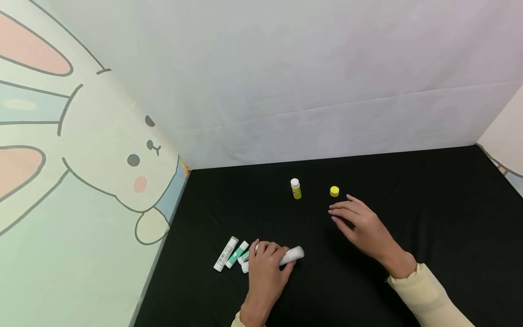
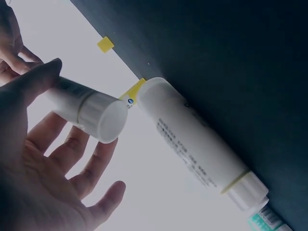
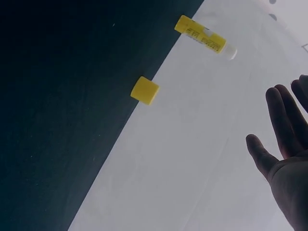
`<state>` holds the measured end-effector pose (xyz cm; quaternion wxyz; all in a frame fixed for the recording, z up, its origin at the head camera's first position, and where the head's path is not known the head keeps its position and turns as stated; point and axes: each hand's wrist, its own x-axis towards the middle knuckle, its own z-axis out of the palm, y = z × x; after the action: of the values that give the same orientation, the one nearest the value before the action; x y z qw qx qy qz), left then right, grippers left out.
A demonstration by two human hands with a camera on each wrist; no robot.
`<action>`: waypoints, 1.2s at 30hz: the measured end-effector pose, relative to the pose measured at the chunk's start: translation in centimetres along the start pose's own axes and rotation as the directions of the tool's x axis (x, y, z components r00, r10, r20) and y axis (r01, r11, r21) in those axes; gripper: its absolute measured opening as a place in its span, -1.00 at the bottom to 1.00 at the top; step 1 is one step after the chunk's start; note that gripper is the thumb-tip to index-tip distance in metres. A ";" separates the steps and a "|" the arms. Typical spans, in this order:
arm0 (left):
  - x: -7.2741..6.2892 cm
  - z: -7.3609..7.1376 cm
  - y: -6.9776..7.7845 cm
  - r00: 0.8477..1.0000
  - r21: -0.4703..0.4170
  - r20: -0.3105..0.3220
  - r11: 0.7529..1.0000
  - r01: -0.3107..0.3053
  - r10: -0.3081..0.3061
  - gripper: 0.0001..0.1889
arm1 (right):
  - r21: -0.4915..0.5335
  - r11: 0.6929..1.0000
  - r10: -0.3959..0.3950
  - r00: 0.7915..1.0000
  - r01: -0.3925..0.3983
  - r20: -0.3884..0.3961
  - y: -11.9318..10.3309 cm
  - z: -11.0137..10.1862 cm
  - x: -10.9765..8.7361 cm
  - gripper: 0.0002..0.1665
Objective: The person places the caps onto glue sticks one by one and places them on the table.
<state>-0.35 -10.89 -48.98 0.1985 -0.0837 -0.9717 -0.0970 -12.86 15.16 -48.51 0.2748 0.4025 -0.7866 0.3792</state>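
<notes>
My left hand (image 1: 267, 268) holds a white glue stick (image 1: 292, 255) between thumb and fingers, one end sticking out to the right. In the left wrist view that held stick shows its capped end, and another white glue stick (image 2: 192, 139) lies beyond the fingers. My right hand (image 1: 365, 229) hovers over the right of the table with relaxed fingers and nothing in them. Closest to it is a round yellow cap (image 1: 334, 191). Left of the cap stands a yellow glue stick (image 1: 296, 190), its white top uncovered.
Left of my left hand lie a white glue stick (image 1: 226, 253) and a green one (image 1: 237, 254), with others partly hidden by the hand. A black cloth (image 1: 408, 190) covers the table. Behind it rises a pale wall (image 1: 327, 68); a bunny-print panel (image 1: 102, 159) stands at left.
</notes>
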 end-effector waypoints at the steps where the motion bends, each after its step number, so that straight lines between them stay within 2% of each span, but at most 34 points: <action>1: -0.1 0.0 0.0 1.000 0.004 -0.004 1.000 -0.001 0.001 -0.67 | -0.003 1.000 0.005 1.000 -0.005 0.002 0.1 0.0 0.0 -0.39; 2: -0.1 0.0 -0.1 1.000 0.008 -0.005 1.000 -0.001 0.001 -0.68 | -0.004 1.000 0.011 1.000 -0.011 0.007 0.2 0.0 -0.1 -0.44; 5: -0.4 0.0 -0.2 1.000 0.020 -0.006 1.000 -0.002 0.002 -0.68 | -0.012 1.000 0.021 1.000 -0.021 0.015 0.6 0.0 -0.1 -0.80; 6: -0.4 0.0 -0.3 1.000 0.026 -0.006 1.000 -0.003 0.003 -0.68 | -0.013 1.000 0.024 1.000 -0.024 0.018 0.7 0.0 -0.1 -0.87; 8: -0.6 0.0 -0.4 1.000 0.040 -0.008 0.999 -0.007 0.008 -0.68 | -0.013 0.999 0.029 0.999 -0.029 0.022 0.8 0.0 0.0 -0.71; 15: -0.9 0.1 -0.6 1.000 0.068 -0.009 0.998 -0.003 0.004 -0.66 | -0.027 0.999 0.029 0.999 -0.028 0.027 1.2 -0.1 0.0 -0.72; 19: -1.1 0.0 -0.7 1.000 0.076 0.003 0.997 0.008 -0.008 -0.67 | -0.044 0.998 0.054 0.998 -0.052 0.042 1.4 -0.1 -0.1 -0.50; 32: -1.7 0.2 -1.0 1.000 0.114 0.024 0.993 0.014 -0.017 -0.68 | -0.068 0.993 0.104 0.993 -0.100 0.053 2.0 0.1 -0.3 -0.58; 36: -1.8 0.1 -1.1 0.998 0.134 0.054 0.991 0.016 -0.023 -0.69 | -0.078 0.989 0.128 0.990 -0.123 0.065 2.4 0.3 -0.3 -0.59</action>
<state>1.03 -12.19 -49.96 0.1754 -0.0633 -0.9820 -0.0314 -14.75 16.04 -49.81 0.2374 0.3547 -0.8329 0.3524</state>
